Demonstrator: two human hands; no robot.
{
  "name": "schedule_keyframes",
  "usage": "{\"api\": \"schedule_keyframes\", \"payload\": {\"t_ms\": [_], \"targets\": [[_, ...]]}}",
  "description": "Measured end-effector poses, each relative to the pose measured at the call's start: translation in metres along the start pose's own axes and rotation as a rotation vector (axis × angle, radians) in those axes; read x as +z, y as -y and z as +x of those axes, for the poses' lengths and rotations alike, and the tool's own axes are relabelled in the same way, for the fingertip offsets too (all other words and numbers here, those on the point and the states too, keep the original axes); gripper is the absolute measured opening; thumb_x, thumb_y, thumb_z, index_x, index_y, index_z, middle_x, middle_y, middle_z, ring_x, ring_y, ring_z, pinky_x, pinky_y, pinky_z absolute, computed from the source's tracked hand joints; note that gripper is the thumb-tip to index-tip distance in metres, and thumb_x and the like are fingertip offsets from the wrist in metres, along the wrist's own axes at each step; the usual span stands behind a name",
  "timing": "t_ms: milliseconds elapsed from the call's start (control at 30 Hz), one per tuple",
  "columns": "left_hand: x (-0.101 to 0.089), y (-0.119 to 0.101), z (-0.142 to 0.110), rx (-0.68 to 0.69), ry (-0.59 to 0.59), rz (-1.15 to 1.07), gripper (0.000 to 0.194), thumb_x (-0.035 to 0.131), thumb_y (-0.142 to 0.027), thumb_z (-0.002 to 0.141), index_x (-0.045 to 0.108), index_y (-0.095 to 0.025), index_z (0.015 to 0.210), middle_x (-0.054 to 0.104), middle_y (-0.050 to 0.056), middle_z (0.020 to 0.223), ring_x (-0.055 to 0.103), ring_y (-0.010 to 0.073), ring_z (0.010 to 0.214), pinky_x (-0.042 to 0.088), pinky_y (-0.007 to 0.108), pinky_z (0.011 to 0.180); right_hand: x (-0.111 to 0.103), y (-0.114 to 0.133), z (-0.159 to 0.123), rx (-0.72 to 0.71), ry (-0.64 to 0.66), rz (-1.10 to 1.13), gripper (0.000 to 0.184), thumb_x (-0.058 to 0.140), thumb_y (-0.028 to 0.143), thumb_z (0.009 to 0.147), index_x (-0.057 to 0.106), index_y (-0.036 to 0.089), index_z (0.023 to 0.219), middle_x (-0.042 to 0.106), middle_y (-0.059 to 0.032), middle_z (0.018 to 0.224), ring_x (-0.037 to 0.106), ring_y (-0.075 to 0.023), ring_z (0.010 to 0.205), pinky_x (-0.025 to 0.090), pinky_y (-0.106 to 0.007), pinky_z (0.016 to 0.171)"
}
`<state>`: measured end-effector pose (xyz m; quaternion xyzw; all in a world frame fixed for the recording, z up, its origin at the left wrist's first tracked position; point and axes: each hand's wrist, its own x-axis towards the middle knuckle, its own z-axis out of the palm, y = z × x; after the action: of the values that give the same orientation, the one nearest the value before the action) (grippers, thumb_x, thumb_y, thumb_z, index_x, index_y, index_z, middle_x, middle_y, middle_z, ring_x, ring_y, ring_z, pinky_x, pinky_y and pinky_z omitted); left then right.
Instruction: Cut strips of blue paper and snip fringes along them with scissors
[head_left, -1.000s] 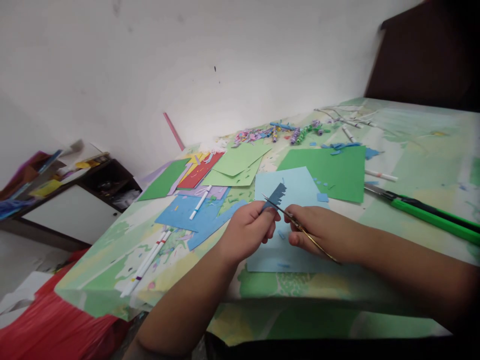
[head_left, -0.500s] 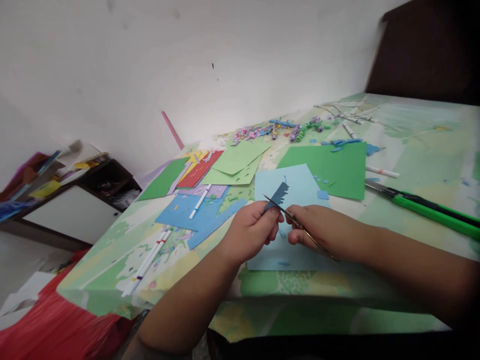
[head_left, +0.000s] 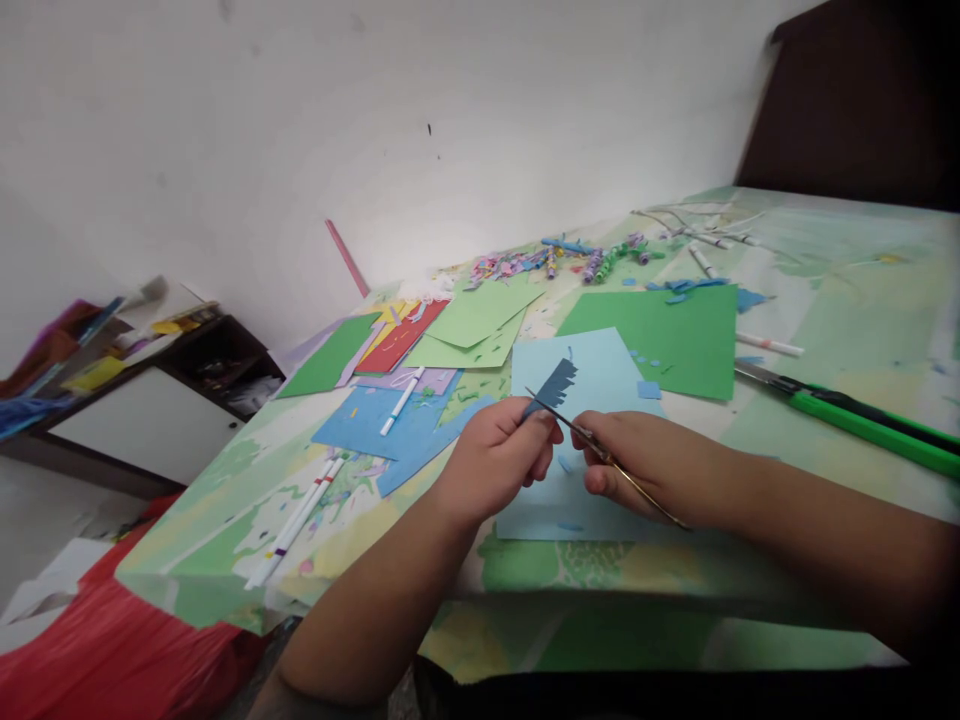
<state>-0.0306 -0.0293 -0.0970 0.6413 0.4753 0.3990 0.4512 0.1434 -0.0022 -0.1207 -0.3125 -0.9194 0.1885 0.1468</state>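
Between the fingers of my left hand point(head_left: 499, 455) is a dark blue paper strip point(head_left: 556, 384), its right edge cut into a jagged fringe. My right hand point(head_left: 652, 465) is closed on a pair of scissors point(head_left: 626, 474); their handle loops are partly hidden by the hand. The blades lie across the strip just above my left fingertips. Under both hands a light blue sheet point(head_left: 577, 350) rests on the table, with a few small blue scraps on it. A dark green sheet point(head_left: 675, 340) lies partly beneath that sheet.
A green-handled cutter point(head_left: 870, 420) is at the right. Light green sheets point(head_left: 480, 312), a red sheet point(head_left: 405, 340) and blue sheets point(head_left: 360, 425) spread to the left. White markers point(head_left: 304, 515) lie near the left edge. Coloured paper curls point(head_left: 592, 265) sit by the wall.
Both hands keep their grip on the strip and scissors. The scissors have shifted slightly, their handle end a little lower and to the right. The view has moved slightly.
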Motion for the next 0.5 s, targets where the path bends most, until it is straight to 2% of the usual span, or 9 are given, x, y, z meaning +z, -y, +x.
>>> {"api": "schedule_keyframes", "payload": {"t_ms": [333,500], "targets": [[0.0005,-0.0003,-0.0004,-0.035,-0.009,0.091,0.024,0.041,-0.028,0.080,0.048,-0.017,0.060,0.042,-0.007,0.040,0.035,0.0054,0.038,0.030,0.020,0.043,0.0011,-0.0001,-0.0001,0.035,0.043,-0.037,0.034,0.039,0.044,0.083,0.046,0.013,0.093,0.058,-0.0092,0.074,0.050,-0.0191,0.065,0.037,-0.028,0.056],[-0.0002,-0.0002,-0.0003,-0.051,-0.008,0.112,0.022,0.041,-0.026,0.079,0.049,-0.017,0.061,0.042,-0.007,0.040,0.036,0.0054,0.038,0.030,0.020,0.043,0.0011,0.0013,0.0009,0.043,0.036,-0.049,0.030,0.038,0.044,0.084,0.046,0.015,0.087,0.058,-0.0081,0.073,0.051,-0.0188,0.063,0.037,-0.028,0.056]]}}
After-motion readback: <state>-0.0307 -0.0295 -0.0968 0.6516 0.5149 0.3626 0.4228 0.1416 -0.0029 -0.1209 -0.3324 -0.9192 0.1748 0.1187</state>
